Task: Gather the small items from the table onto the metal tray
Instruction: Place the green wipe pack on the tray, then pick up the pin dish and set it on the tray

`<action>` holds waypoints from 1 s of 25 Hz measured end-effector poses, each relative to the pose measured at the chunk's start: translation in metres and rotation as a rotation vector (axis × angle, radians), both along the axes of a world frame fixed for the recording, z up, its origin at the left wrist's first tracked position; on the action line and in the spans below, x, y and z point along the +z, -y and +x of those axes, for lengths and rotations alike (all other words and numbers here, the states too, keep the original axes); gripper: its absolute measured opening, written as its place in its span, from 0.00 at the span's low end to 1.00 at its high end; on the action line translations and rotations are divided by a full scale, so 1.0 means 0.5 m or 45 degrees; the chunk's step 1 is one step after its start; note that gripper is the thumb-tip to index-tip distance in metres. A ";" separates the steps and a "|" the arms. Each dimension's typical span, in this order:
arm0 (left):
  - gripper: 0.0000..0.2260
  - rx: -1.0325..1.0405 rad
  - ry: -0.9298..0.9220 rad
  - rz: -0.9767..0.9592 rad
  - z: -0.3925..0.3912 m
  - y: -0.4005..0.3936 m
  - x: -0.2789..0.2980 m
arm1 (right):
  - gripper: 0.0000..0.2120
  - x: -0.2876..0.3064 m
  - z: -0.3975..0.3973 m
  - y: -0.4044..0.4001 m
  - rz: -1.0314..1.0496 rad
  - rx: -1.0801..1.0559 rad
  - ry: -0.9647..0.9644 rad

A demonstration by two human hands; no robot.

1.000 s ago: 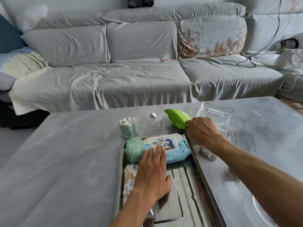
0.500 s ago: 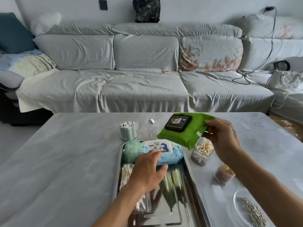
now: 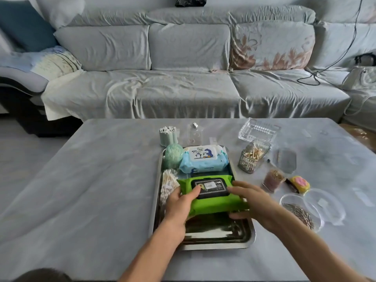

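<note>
Head view: one metal tray (image 3: 205, 242) is seen on the grey table (image 3: 91, 190). Left of the fingers, one bag of cotton swabs (image 3: 167, 185) lies in the tray. One green wipes pack (image 3: 211, 198) is gripped at its left end by the left hand (image 3: 180, 205), thumb on the black lid, and at its right end by the right hand (image 3: 254, 202), low over the tray. Beyond the fingertips, one green ball (image 3: 173, 155) and one blue wipes pack (image 3: 203, 159) are set in the tray. Right of the fingers, two toothpick jars (image 3: 252, 157) are left on the table.
</note>
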State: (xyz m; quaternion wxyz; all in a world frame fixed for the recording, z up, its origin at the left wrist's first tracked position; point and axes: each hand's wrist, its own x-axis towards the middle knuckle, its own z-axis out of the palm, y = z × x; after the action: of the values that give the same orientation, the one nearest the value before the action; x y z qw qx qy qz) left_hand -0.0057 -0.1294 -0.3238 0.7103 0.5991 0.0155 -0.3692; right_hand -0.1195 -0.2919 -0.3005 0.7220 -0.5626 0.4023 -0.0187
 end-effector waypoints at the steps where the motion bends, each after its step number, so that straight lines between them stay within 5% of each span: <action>1: 0.14 -0.065 0.034 0.003 0.004 -0.002 0.000 | 0.19 -0.005 0.007 -0.005 -0.065 -0.026 0.015; 3: 0.23 -0.287 0.289 0.093 0.015 0.001 0.009 | 0.25 -0.016 0.023 -0.009 -0.247 -0.062 0.053; 5: 0.31 -0.387 0.808 0.454 0.039 0.009 0.012 | 0.27 -0.022 0.035 -0.007 -0.721 0.096 -0.047; 8: 0.30 -0.393 1.459 0.856 0.063 0.004 0.002 | 0.18 -0.041 0.045 -0.018 -1.606 0.368 -0.296; 10: 0.29 -0.452 1.680 0.945 0.060 -0.002 -0.012 | 0.14 -0.050 0.051 -0.030 -1.822 0.363 -0.301; 21: 0.30 -0.594 1.809 1.343 0.044 0.018 -0.018 | 0.18 -0.056 0.033 -0.001 -1.639 0.478 -0.112; 25: 0.24 -0.570 1.912 1.200 -0.016 0.027 -0.016 | 0.14 -0.037 -0.012 -0.002 -1.597 0.324 0.046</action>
State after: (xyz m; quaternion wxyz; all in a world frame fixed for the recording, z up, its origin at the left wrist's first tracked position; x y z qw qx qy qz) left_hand -0.0139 -0.1430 -0.3318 0.1275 0.8988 -0.4180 0.0328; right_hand -0.1254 -0.2909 -0.3191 0.2587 -0.9212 0.2328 -0.1742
